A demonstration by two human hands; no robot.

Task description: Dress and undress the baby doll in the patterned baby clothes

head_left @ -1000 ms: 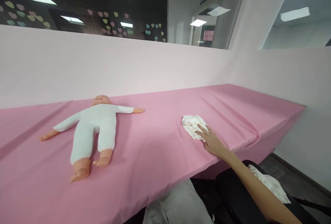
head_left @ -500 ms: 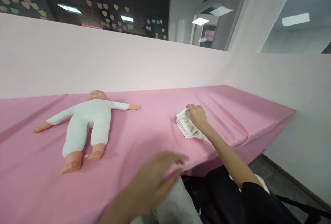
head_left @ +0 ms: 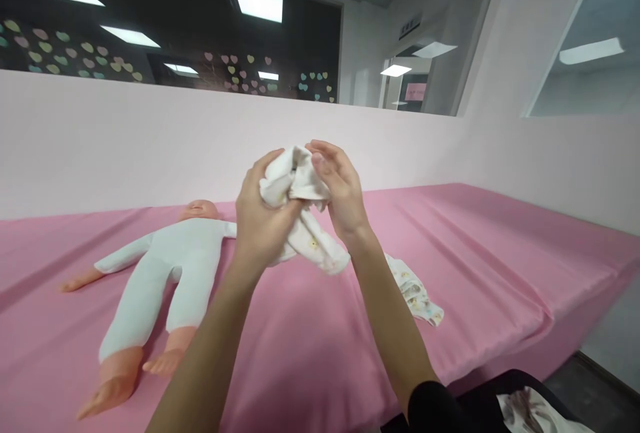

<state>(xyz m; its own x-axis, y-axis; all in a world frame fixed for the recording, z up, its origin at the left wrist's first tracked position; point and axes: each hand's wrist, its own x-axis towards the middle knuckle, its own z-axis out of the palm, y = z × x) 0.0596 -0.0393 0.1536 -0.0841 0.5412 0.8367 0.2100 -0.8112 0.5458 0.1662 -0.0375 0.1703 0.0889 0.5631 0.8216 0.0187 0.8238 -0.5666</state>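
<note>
Gripping one cloth [head_left: 300, 213], two hands [head_left: 300, 203]

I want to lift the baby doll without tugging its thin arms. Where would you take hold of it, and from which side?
Grip the baby doll at its torso, the widest part, coming from the near table edge. It lies face up with arms spread and legs toward the camera, so the trunk's flanks between arm and leg are open. Both hands are occupied: left hand and right hand hold a bunched white cloth.
</note>
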